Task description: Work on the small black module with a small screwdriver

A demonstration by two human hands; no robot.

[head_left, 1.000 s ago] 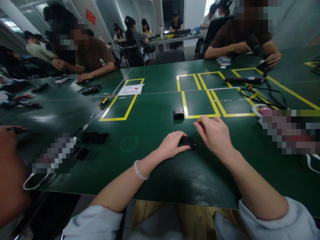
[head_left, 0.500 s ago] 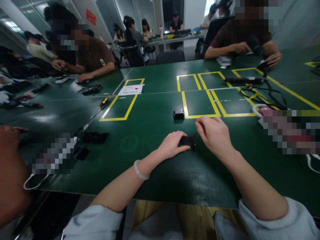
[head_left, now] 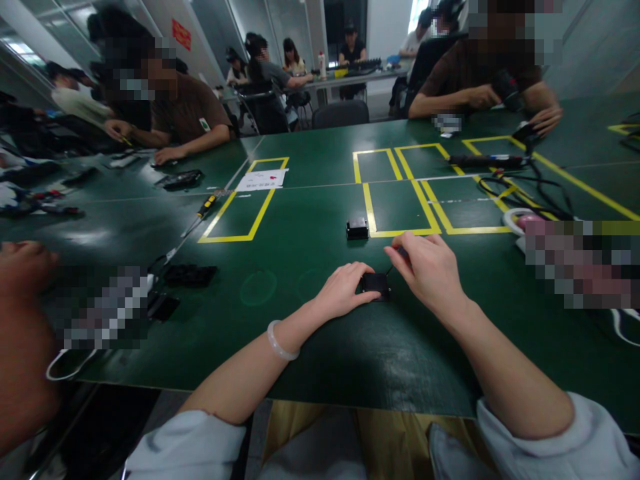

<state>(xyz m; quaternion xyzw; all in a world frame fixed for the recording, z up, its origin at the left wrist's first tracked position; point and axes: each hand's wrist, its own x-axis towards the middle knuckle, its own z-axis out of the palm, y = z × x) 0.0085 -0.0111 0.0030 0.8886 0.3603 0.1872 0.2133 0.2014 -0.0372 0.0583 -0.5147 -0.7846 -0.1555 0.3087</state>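
Note:
On the green table lies a small black square block (head_left: 376, 285) with small metal bits at its edges. My left hand (head_left: 344, 288) grips its left side between thumb and fingers. Above its right far corner, my right hand (head_left: 429, 267) is closed around a small dark screwdriver (head_left: 403, 252). Its thin shaft slants down to the block's corner; the tip is too small to make out. A second black block (head_left: 357, 228) of similar look rests just beyond, untouched.
Yellow tape rectangles (head_left: 405, 233) mark the table. A yellow-black screwdriver (head_left: 206, 206) and black parts (head_left: 190, 275) lie left. Cables (head_left: 545, 193) and a tape roll (head_left: 517, 220) are at right. A co-worker's arm (head_left: 25, 300) reaches in at left; other people sit opposite.
My right hand has shifted and turned slightly with the screwdriver, and more of its handle shows. My left hand and the block have stayed put. The co-worker's hand at left has moved.

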